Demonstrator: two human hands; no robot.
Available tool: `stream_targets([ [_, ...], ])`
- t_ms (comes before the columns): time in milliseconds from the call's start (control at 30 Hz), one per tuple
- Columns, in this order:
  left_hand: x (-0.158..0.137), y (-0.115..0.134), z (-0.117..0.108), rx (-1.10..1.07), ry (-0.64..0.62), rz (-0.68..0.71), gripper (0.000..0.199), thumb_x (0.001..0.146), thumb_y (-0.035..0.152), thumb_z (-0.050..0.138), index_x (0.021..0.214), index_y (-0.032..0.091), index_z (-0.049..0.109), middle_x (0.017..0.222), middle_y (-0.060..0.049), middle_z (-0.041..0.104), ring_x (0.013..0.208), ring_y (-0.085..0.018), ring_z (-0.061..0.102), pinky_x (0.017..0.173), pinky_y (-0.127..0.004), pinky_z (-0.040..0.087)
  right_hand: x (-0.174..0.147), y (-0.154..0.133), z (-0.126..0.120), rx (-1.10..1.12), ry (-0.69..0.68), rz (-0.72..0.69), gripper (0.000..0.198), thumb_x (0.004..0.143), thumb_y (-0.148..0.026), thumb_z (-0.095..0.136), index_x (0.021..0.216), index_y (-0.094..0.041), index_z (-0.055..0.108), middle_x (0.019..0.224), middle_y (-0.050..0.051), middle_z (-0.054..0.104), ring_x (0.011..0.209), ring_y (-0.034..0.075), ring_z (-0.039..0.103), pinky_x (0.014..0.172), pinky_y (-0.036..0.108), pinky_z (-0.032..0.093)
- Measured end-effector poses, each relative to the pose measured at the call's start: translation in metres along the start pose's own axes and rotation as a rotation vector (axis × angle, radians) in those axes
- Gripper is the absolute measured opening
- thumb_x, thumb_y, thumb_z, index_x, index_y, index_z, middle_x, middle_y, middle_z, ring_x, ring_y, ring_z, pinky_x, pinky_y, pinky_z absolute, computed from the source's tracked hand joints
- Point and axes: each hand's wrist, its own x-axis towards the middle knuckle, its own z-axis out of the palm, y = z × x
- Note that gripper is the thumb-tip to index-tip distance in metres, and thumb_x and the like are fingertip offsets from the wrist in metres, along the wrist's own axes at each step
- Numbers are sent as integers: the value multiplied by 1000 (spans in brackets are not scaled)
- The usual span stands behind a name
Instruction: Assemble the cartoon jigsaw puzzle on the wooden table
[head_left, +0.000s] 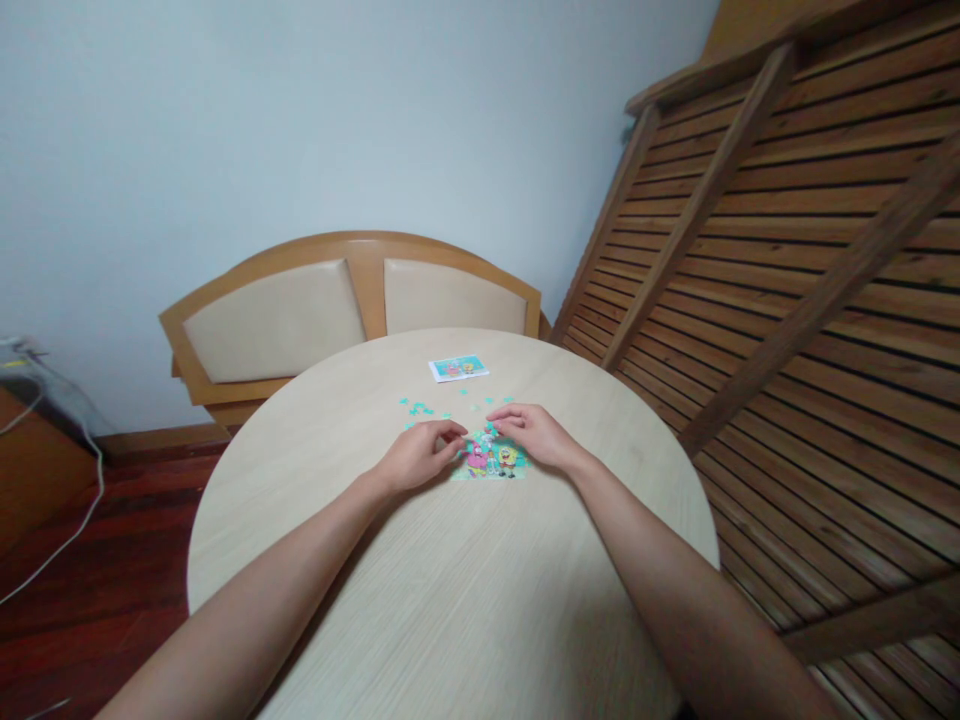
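Note:
A partly assembled jigsaw puzzle (495,465) with a pink and a yellow cartoon figure lies flat on the round table (465,580). My left hand (418,455) rests at its left edge, thumb and forefinger bent close together; whatever is between them is too small to make out. Over the puzzle's upper right side is my right hand (538,437), its thumb and fingertips closed around a small teal puzzle piece (491,429). Loose teal puzzle pieces (418,409) are scattered just beyond my left hand.
Farther back on the table lies a picture card (459,368) with similar cartoon figures. A wooden headboard (367,290) with cream panels stands behind the table. Wooden slats (787,260) lean along the right side. A white cable (97,470) hangs at the left.

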Motion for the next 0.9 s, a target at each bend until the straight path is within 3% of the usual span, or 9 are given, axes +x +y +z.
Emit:
stream_targets([
  [200,6,5,7,-233,77,-53,33,93,44,53,97,16,70,91,-7,73,81,-19,65,73,-29,50,-6,-19,25,79,-95,24,40,78,-50,72,92,-15,61,67,0,67,58,12,56,54,22,38],
  [467,7,3,7,-198,66,-28,31,93,41,53,86,15,68,81,-4,69,71,-15,61,66,-25,46,-8,-21,30,73,-160,47,40,79,-52,69,93,-16,57,56,-6,59,47,8,43,48,20,27],
  [733,6,1,7,-248,43,-26,31,93,41,52,86,14,66,80,-3,68,70,-15,60,64,-25,46,-10,-18,28,80,-197,45,42,78,-48,72,100,-15,58,69,0,69,58,11,55,54,21,35],
  [900,6,1,8,-265,48,-29,30,93,40,53,85,14,65,79,-3,67,70,-15,59,63,-24,45,-10,-13,28,127,-206,55,42,73,-38,79,103,-17,58,86,5,74,73,14,64,67,25,45],
])
